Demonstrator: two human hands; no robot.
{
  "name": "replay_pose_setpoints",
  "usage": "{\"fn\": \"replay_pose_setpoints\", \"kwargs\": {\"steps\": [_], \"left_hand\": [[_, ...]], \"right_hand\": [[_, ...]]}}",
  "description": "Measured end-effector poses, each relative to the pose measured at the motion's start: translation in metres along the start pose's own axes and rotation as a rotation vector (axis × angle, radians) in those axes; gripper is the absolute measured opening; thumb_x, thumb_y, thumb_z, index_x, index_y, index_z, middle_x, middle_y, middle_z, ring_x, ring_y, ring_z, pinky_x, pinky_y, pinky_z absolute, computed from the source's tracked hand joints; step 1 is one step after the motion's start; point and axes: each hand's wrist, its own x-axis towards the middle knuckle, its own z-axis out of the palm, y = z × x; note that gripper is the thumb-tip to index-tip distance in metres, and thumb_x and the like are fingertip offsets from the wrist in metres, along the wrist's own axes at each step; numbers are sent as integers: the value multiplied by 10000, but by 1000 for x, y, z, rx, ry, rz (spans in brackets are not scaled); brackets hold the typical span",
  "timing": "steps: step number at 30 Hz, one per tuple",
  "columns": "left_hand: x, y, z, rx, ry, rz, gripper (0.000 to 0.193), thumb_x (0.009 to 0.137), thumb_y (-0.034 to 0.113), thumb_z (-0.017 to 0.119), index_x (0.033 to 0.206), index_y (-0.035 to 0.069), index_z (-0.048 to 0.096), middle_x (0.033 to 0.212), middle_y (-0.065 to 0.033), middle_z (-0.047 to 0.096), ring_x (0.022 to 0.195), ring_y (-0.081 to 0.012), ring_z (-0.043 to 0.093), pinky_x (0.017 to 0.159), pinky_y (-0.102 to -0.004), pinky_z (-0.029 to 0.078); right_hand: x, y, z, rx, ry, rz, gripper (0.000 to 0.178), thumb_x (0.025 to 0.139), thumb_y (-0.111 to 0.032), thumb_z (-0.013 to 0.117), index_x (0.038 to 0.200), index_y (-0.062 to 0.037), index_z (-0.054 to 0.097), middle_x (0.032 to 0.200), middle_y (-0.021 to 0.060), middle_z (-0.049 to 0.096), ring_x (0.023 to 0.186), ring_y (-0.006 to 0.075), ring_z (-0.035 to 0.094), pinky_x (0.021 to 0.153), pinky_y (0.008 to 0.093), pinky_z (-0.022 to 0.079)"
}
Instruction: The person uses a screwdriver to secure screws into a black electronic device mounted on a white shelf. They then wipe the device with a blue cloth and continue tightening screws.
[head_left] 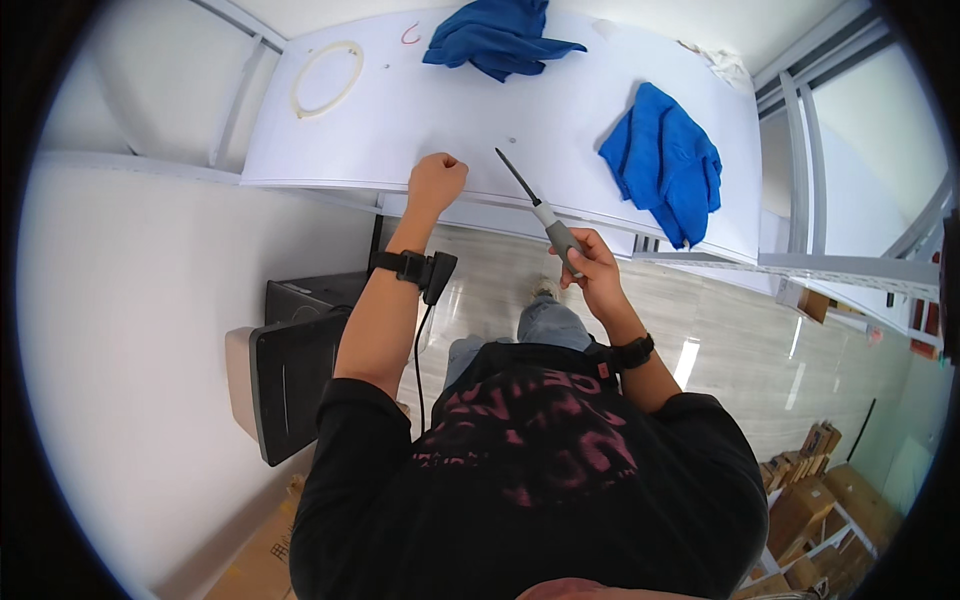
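My right hand (592, 272) is wrapped round the grey handle of a screwdriver (557, 232), its dark shaft slanting up and left over the white tabletop (455, 110). My left hand (438, 182) is closed near the table's front edge, left of the screwdriver tip; whatever its fingers hold, if anything, is hidden. A small grey metal piece (513, 140), too small to name, lies on the table just past the tip. To the right, a crumpled blue cloth (664, 155) drapes towards the front edge.
A second blue cloth (495, 38) lies at the back. A cream ring (327, 80) and a thin red curved piece (410, 34) are at the left. White crumpled material (722, 65) sits back right. A black-fronted case (295, 385) stands below left; cardboard boxes (800, 515) are lower right.
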Motion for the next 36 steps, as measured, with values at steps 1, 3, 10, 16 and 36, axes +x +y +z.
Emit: {"fn": "replay_pose_setpoints", "kwargs": {"steps": [1, 3, 10, 16, 36], "left_hand": [[0, -5, -6, -176, -84, -77, 174, 831, 195, 570, 805, 39, 642, 751, -86, 662, 753, -215, 649, 641, -320, 501], [-3, -15, -15, -493, -162, -153, 160, 853, 171, 544, 829, 38, 630, 764, -73, 657, 754, -194, 646, 658, -296, 504], [-57, -76, -34, -1562, -16, -223, 123, 941, 144, 510, 960, 47, 584, 880, -76, 661, 816, -201, 651, 767, -337, 546], [-117, -137, -54, -1802, 173, -180, 158, 964, 149, 485, 976, 35, 593, 917, -92, 665, 851, -218, 655, 751, -323, 557], [-343, -312, -64, -1808, 616, -306, 116, 956, 126, 495, 971, 37, 569, 877, -89, 649, 815, -198, 644, 758, -334, 567]], "right_hand": [[3, 0, 2, -1, -18, 8, 274, 920, -148, 531, 1167, -34, 496, 1007, 106, 620, 614, 117, 534, 578, 263, 464], [9, 1, 4, -27, -76, 39, 279, 921, -144, 531, 1176, -39, 493, 998, 104, 617, 617, 115, 533, 579, 263, 464], [34, 16, 42, -138, -332, 148, 295, 920, -137, 530, 1199, -54, 484, 997, 101, 614, 605, 106, 519, 564, 249, 458], [45, 45, 79, -164, -527, 259, 316, 916, -123, 530, 1222, -58, 494, 993, 118, 625, 572, 92, 500, 535, 225, 445], [-97, 167, 201, -754, -770, -30, 296, 863, -91, 593, 1153, -55, 541, 985, 86, 621, 816, 170, 575, 739, 297, 464]]}}
